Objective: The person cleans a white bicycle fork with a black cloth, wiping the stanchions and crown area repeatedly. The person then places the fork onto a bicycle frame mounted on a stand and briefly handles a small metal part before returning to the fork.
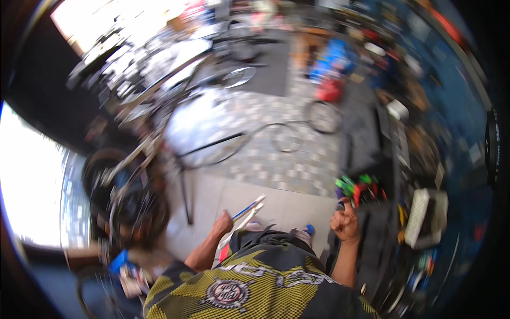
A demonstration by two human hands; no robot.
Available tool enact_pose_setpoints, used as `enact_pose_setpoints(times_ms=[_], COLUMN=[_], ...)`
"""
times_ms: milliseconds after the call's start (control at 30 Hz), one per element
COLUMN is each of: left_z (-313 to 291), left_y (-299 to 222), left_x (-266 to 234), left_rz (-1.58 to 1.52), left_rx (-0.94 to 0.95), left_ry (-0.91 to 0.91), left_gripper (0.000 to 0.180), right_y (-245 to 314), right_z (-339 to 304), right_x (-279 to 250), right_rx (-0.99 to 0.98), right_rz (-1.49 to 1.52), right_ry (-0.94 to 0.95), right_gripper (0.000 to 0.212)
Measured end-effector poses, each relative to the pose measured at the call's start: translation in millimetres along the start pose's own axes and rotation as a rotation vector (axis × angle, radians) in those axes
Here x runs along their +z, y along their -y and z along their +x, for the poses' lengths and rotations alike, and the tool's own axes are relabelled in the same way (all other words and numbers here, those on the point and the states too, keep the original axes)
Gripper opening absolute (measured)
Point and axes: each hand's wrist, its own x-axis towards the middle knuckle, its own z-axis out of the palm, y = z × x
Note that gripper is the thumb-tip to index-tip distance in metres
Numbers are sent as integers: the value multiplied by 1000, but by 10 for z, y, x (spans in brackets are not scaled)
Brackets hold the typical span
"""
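Observation:
My left hand (223,222) is closed on a thin blue stick (244,210) with a whitish tip, which slants up to the right in front of my waist. A crumpled white strip (256,213) hangs along it; blur hides whether the two are joined. My right hand (345,222) is raised at the right, its fingers curled in and its thumb up. What it holds, if anything, I cannot make out. Just beyond it are green and red tool-like handles (357,187) on a dark surface.
A bicycle wheel (141,210) and frame parts stand at the left. A black cable (234,151) loops over the tiled floor (287,170) ahead. At the right are a dark bench (366,228) and a white basket (426,218). Blue and red items (330,69) lie farther off.

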Motion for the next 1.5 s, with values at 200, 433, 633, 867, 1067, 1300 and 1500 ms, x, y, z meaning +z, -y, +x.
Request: enact_pose_setpoints(times_ms=[200, 433, 633, 867, 1067, 1300, 1500], left_z=[-1019, -1928, -2502, -3029, -3543, -3888, -4101], left_y=[714, 1466, 2123, 2880, 3067, 3379, 3721], left_x=[-523, -278, -140, -401, -542, -460, -379], left_rz=[-612, -802, -875, -885, -922, -957, -976], left_rx=[-662, -1090, -1368, -1581, -1756, -1763, -1674], left_ry=[-87, -281, -410, -376, -431, -388, -312], left_gripper=[33, 34, 34, 35, 31, 33, 35], right_y=[-1429, -2820, -4141, -5990, -7172, -7507, -7500], right_z=[1775, 2745, 3273, 4060, 4406, 4324, 4091], right_x=[1585, 3100, 4261, 5554, 6204, 6248, 6328], right_rx=[573, 941, 829, 280, 146, 691, 1107], right_rz=[-52, -248, -635, -1130, -1398, -868, -68], right_ry=[495, 767, 922, 1085, 1144, 904, 475], right_gripper=[57, 66, 66, 72, 80, 78, 67])
